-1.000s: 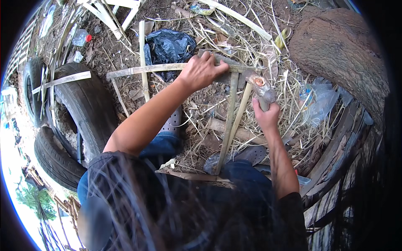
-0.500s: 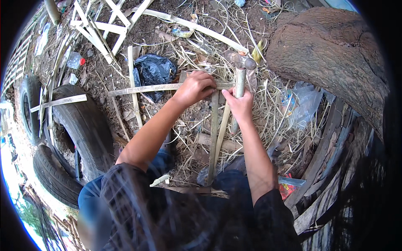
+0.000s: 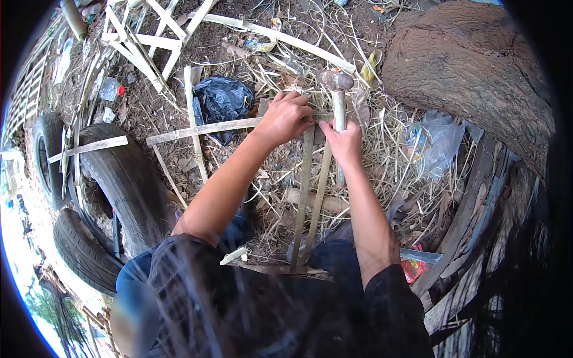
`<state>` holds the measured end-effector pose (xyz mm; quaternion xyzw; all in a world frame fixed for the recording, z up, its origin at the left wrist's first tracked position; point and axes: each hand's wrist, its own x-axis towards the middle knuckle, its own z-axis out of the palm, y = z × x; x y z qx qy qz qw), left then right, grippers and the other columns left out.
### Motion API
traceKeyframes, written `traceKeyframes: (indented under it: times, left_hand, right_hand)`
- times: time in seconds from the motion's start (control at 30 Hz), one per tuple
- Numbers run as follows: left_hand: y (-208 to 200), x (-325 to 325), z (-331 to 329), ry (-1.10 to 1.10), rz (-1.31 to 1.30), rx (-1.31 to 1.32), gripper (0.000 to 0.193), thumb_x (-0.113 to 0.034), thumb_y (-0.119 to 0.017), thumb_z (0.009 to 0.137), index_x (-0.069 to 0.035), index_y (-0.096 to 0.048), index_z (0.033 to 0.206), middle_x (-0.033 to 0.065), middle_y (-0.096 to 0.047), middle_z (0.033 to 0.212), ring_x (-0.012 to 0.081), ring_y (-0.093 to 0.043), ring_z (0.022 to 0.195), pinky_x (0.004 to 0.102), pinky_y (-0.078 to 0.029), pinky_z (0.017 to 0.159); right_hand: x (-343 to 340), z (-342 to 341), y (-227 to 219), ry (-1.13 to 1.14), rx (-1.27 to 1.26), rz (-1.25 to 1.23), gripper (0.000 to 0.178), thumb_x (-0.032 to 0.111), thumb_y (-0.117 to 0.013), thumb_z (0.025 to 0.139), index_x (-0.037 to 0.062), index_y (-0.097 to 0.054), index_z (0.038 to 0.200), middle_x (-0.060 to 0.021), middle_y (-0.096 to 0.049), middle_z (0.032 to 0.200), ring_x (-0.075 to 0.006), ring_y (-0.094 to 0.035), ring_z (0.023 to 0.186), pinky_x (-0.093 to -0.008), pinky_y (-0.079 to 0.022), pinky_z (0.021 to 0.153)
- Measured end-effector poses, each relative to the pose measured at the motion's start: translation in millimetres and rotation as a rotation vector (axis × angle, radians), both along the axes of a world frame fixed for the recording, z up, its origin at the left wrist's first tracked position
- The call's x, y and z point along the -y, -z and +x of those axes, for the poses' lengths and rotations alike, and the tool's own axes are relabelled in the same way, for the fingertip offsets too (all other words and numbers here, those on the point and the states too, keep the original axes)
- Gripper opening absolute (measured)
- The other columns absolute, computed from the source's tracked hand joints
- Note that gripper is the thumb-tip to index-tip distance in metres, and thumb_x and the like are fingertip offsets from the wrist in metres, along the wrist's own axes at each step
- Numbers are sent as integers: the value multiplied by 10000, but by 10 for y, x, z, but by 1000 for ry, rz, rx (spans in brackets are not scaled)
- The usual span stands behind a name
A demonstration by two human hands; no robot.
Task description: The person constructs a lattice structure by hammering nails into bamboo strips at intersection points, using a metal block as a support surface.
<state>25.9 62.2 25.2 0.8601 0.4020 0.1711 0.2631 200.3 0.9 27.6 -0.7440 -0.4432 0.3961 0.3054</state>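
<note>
My left hand (image 3: 286, 119) is closed on a flat bamboo strip (image 3: 206, 128) that runs crosswise. Its fingertips pinch near where an upright strip (image 3: 303, 197) meets the crosspiece; whether something small is between them I cannot make out. Wrapped round a hammer's handle (image 3: 340, 110) is my right hand (image 3: 345, 143), its thumb close to the left fingertips. The metal hammer head (image 3: 336, 80) points away from me. A second upright strip (image 3: 320, 197) slants down beside the first. Farther left, another strip (image 3: 193, 125) crosses the crosspiece.
Black tyres (image 3: 122, 185) lie at the left, near a bottle with a red cap (image 3: 111, 89). A black plastic bag (image 3: 221, 101) sits beyond the crosspiece. Joined bamboo pieces (image 3: 158, 40) lie at the far left. A thick log (image 3: 465, 77) and clear plastic (image 3: 439, 143) are at the right.
The hammer has tilted slightly, its head shifting a little left. The crosspiece's left end has swung slightly toward me, and the two upright strips stand farther apart. Both hands keep their grip.
</note>
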Motion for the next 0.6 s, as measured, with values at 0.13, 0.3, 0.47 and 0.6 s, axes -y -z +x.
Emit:
traceKeyframes:
  times: [0.13,0.3,0.47,0.6]
  left_hand:
    - [35,-19,-19,19,-18,-6,120,-152,-737,706,-84,-654,761,39,-566,821,241,-558,894,388,-420,800]
    - [73,-53,-1,29,-38,28,126,-155,-734,709,-80,-646,761,48,-570,817,253,-565,897,397,-421,802]
    - [78,-73,18,19,-116,-19,143,-179,-734,718,-79,-642,761,55,-575,817,262,-573,911,411,-415,802]
    - [85,-92,25,9,-131,-20,155,-206,-740,724,-89,-646,763,46,-581,818,261,-575,922,418,-404,802]
  right_hand:
    - [-13,-23,-20,24,-19,-39,226,175,-780,755,-2,-641,731,-114,-633,617,-221,-614,544,-364,-487,567]
    - [-25,-2,37,-13,39,-30,212,177,-773,745,0,-658,746,-142,-655,646,-267,-646,586,-381,-507,606]
    - [-21,25,83,-29,46,-8,212,188,-771,742,1,-670,749,-159,-665,662,-291,-658,605,-397,-513,625]
    - [-22,36,113,-34,41,-14,234,206,-775,741,-3,-668,748,-164,-660,658,-297,-654,602,-403,-510,621]
